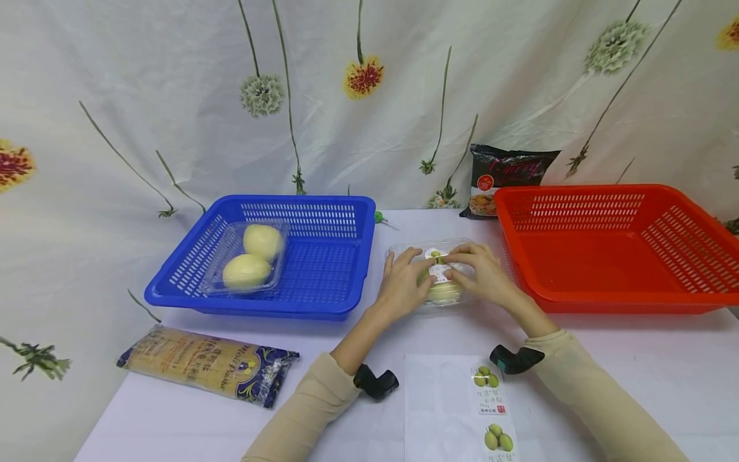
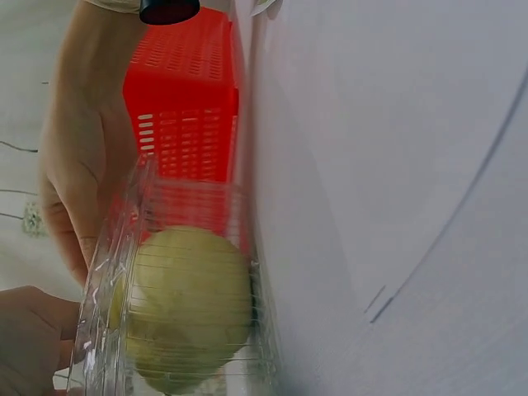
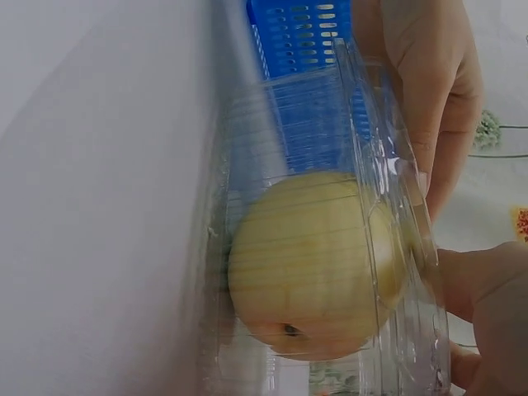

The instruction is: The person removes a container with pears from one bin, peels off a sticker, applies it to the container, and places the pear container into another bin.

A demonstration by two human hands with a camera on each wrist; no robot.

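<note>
A clear plastic clamshell box (image 1: pixel 430 244) with pale yellow, apple-like fruit (image 2: pixel 194 305) inside stands on the white table between two baskets. On its lid lies a white sticker (image 1: pixel 441 274) printed with green fruit. My left hand (image 1: pixel 402 282) rests on the left part of the lid, its fingertips at the sticker's left edge. From the right, my right hand (image 1: pixel 480 273) touches the sticker with thumb and fingers. Both hands press down on the lid from above. In the right wrist view the fruit (image 3: pixel 313 264) shows through the box's ribbed side.
A blue basket (image 1: pixel 260 309) at left holds another clear box (image 1: pixel 233 237) with two pale fruits. At right stands a red basket (image 1: pixel 629 298), with a black snack bag (image 1: pixel 510 168) behind it. A pasta packet (image 1: pixel 196 362) lies front left; a sticker sheet (image 1: pixel 439 404) lies in front.
</note>
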